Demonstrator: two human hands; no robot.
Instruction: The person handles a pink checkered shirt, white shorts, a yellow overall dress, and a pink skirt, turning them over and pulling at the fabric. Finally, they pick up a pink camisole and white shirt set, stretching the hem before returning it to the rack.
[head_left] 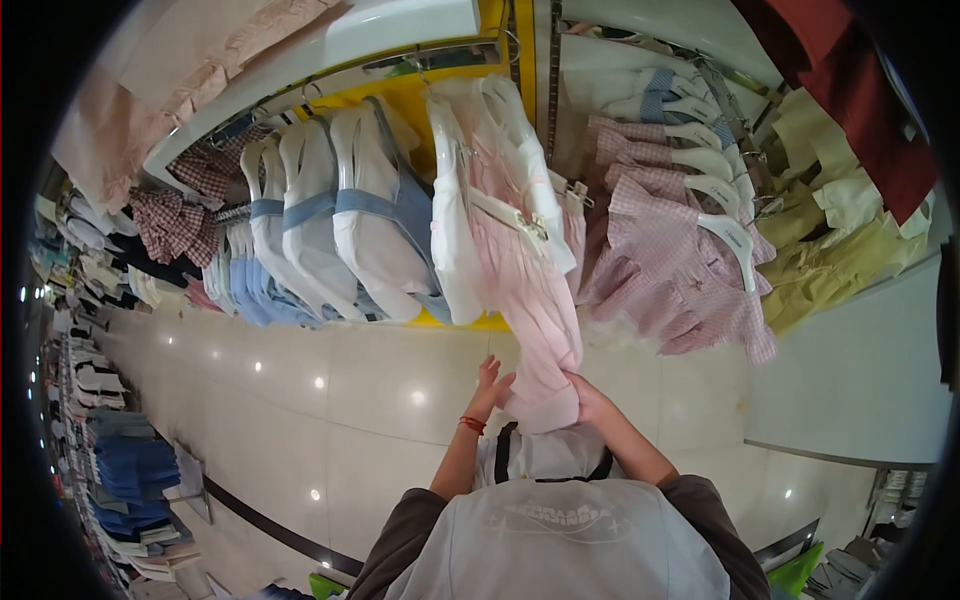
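Observation:
A pale pink garment (540, 360), which looks like trousers, hangs from a clip hanger (510, 215) on the rack. Its lower end is drawn out toward my body. My right hand (594, 402) grips its right edge near the hem, with the fingers partly hidden by the cloth. At the left edge, my left hand (490, 386) has its fingers spread, and its thumb side is against the fabric. A red bracelet (472, 424) circles my left wrist. White tops (455, 240) hang beside the pink garment.
White tops with blue trim (375, 220) hang to the left. On the right are pink checked garments (690, 260) and yellow clothes (850, 240). A white panel (850, 370) stands at right. Folded blue clothes (135, 465) lie at far left above the tiled floor (370, 400).

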